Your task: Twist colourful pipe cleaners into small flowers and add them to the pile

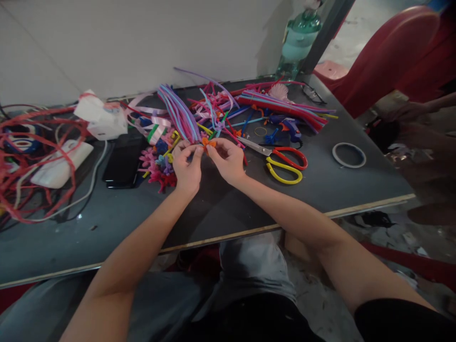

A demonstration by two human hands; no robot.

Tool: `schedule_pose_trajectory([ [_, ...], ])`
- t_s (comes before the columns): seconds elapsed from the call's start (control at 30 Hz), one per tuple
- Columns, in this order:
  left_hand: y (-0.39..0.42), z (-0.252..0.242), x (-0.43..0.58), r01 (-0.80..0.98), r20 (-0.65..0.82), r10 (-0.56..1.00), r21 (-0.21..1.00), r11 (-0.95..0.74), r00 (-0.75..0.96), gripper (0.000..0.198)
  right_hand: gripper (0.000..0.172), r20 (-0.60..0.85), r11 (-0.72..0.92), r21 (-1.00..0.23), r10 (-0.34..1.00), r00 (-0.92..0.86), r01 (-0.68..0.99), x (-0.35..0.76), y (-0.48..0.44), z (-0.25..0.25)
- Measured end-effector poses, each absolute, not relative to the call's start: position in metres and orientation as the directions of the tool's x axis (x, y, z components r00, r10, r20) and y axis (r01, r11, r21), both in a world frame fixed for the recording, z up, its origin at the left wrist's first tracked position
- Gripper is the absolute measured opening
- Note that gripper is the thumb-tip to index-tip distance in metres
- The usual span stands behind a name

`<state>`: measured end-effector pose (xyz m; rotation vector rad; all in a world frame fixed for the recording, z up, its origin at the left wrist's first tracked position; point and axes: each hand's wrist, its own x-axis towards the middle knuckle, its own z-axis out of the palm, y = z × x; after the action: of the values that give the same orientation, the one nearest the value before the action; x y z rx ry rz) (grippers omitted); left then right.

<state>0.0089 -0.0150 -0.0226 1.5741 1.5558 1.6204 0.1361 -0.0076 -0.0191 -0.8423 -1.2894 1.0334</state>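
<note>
Above the middle of the dark table, my left hand (187, 166) and my right hand (228, 160) meet at a small orange piped flower shape (207, 142). Thumb and fingers of each hand pinch it from either side. Just behind my hands lies a bundle of purple, pink and blue fuzzy stems (181, 113). Pink, red and blue fuzzy pieces (155, 166) are heaped beside my left hand. Scissors (285, 164) with one red and one yellow handle lie to the right of my right hand, their blades pointing toward it.
A black phone (123, 161), a white device (62, 164) and tangled red ribbon (73, 166) lie left. More stems (285, 107), a blue glue gun (292, 128), a tape ring (349, 155) and a green bottle (299, 42) are right. Another person's hand (409, 111) shows beyond the table's right edge.
</note>
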Motion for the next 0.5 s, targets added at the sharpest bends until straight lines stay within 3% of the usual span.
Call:
schedule_pose_trajectory([
  [0.1,-0.012,-0.021,0.004,0.528,0.518,0.818,0.781,-0.334,-0.25,0.047,0.024,0.289,0.281,-0.952,0.956,-0.05,-0.122,0.142,-0.004,-0.015],
  [0.3,-0.001,-0.02,-0.008,0.612,0.501,0.856,0.718,-0.332,-0.123,0.05,0.015,0.258,0.278,-0.954,0.952,-0.167,0.111,0.161,0.007,-0.004],
  [0.4,-0.002,-0.017,-0.009,0.613,0.518,0.85,0.703,-0.36,-0.095,0.046,0.013,0.21,0.234,-0.97,0.945,-0.25,0.07,0.162,0.01,-0.006],
  [0.5,-0.004,-0.014,-0.008,0.622,0.519,0.851,0.693,-0.366,-0.077,0.036,0.013,0.154,0.155,-0.988,0.965,-0.212,-0.009,0.16,0.012,-0.006],
])
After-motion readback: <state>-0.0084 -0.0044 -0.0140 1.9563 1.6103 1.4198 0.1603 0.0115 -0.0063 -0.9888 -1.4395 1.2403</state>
